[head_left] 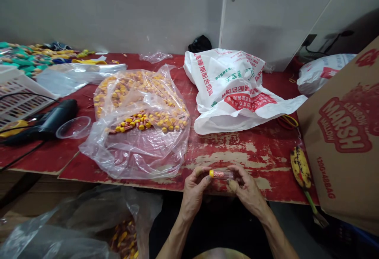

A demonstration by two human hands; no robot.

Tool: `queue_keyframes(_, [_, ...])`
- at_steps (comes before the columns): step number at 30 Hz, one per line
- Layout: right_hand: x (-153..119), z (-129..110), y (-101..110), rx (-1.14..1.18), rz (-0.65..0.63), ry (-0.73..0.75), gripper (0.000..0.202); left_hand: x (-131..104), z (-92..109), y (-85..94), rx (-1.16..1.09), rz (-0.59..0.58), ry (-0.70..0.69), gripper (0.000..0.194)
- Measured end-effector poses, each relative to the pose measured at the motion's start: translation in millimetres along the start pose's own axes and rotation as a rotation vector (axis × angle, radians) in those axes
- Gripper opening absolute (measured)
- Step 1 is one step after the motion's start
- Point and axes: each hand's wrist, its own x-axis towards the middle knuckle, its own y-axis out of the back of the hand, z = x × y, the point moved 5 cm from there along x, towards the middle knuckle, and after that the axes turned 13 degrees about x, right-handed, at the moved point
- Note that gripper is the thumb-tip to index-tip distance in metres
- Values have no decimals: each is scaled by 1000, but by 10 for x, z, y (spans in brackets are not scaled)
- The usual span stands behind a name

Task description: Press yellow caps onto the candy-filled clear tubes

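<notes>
Above the table's front edge, a small clear plastic tube with a yellow cap and red print (218,174) lies level between both hands. My left hand (194,194) pinches its yellow-capped end between thumb and fingers. At the clear end, my right hand (247,192) is closed with thumb and fingers on the tube. Beyond my left hand sits a clear plastic bag (133,152) with many similar yellow-capped tubes (139,121) inside. A white woven sack with red and green print (227,85) lies farther back, beyond my right hand.
On the right stand a cardboard box (340,164) and a spotted banana (300,168). At left are a white basket (23,93), a black corded tool (56,119) and a clear lid (74,128). Another plastic bag (74,227) with yellow-capped pieces is below the red table (225,152).
</notes>
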Motion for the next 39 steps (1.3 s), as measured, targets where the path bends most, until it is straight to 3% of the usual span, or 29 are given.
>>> queue_keyframes(12, [2, 16, -4, 6, -7, 8, 33, 19, -26, 10, 10, 43, -5, 25])
queue_keyframes(24, [19, 72, 12, -34, -9, 37, 33, 14, -38, 1, 17, -6, -33, 20])
queue_keyframes(26, [23, 65, 27, -41, 16, 47, 42, 14, -42, -3, 21, -13, -37, 20])
queue_keyframes(29, [15, 55, 52, 11, 62, 35, 34, 16, -57, 0, 13, -9, -27, 21])
queue_keyframes(35, [7, 41, 6, 8, -10, -1, 33, 16, -64, 13, 0, 15, 5, 22])
queue_keyframes(39, [17, 58, 25, 24, 64, 9, 34, 8, -27, -16, -13, -4, 11, 23])
